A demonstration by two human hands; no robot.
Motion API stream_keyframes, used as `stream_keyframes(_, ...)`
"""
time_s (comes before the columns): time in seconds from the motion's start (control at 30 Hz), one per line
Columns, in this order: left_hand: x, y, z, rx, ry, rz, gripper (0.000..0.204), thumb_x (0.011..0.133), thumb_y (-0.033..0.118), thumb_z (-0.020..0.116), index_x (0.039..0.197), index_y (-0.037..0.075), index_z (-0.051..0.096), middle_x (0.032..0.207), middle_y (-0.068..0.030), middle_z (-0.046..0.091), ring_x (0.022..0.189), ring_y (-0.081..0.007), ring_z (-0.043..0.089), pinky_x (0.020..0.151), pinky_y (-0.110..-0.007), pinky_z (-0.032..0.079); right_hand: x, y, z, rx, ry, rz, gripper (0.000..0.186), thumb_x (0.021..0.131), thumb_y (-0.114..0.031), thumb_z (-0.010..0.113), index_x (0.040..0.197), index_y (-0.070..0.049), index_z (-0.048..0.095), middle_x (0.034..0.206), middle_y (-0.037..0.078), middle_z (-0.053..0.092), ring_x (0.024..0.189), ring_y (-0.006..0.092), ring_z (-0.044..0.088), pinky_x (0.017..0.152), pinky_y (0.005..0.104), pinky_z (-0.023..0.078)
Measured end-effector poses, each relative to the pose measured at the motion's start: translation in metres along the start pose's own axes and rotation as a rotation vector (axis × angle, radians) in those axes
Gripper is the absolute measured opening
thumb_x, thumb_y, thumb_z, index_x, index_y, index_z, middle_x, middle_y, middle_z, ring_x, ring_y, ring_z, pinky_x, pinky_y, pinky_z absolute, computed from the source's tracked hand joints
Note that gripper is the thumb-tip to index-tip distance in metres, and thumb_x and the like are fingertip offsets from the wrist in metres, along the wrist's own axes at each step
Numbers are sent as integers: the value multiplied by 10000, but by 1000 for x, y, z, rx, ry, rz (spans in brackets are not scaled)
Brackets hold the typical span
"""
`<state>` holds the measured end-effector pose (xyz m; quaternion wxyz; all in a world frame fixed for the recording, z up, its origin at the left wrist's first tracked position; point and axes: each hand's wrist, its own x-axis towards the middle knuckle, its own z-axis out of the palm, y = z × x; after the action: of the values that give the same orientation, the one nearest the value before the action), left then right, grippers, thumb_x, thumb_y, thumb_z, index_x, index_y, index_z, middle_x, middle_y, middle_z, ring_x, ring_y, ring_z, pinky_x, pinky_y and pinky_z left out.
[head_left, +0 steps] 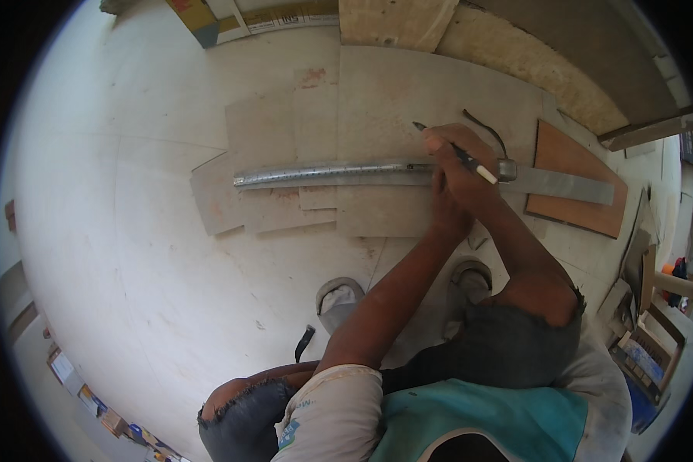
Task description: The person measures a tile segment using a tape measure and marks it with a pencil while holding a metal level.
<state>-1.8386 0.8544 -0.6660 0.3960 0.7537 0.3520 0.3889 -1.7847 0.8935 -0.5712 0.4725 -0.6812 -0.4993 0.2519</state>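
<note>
A steel measuring tape is extended sideways over a long grey metal strip, which rests on layered boards on the floor. Its case sits by my hands, with a black strap behind. My right hand is closed around a black marker pen with a white end, its dark tip angled toward the upper left. Beneath it, my left hand is at the tape, crossed over by the right; its fingers are mostly hidden.
Wooden panels line the back. A brown board lies under the strip's right end. Offcuts and cardboard are piled at the right rim; a small black object lies near my left knee. My shoes are just below the boards.
</note>
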Motion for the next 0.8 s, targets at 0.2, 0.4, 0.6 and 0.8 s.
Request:
stream_keyframes(0.2, 15, 12, -8, 366, -84, 259, 220, 729, 82, 573, 948, 58, 570, 955, -123, 521, 902, -280, 520, 835, -412, 389, 0, -4, -55, -25, 140, -97, 127, 877, -76, 626, 972, 1, 661, 902, 95, 656, 814, 168, 616, 730, 287, 479)
stream_keyframes(0.4, 15, 3, -10, 316, -121, 246, 256, 667, 59, 646, 899, 78, 538, 941, -119, 551, 888, -319, 531, 777, -435, 401, -11, 0, -81, -1, 203, -33, 145, 892, -89, 624, 983, 17, 660, 902, 94, 655, 816, 150, 609, 733, 272, 471)
stream_keyframes(0.6, 17, 7, -7, 263, -116, 264, 325, 630, 14, 649, 926, 69, 527, 910, -127, 563, 888, -338, 545, 768, -452, 403, -22, 11, -98, 94, 248, 68, 171, 909, -131, 616, 991, 12, 657, 881, 97, 653, 787, 141, 608, 711, 273, 477)
stream_keyframes(0.8, 17, 6, -15, 236, -165, 316, 304, 634, 18, 649, 917, 65, 549, 866, -108, 572, 814, -327, 573, 695, -446, 425, -41, 25, -118, -199, 70, 61, 169, 924, -151, 581, 996, -13, 647, 865, 131, 646, 758, 212, 622, 708, 303, 485)
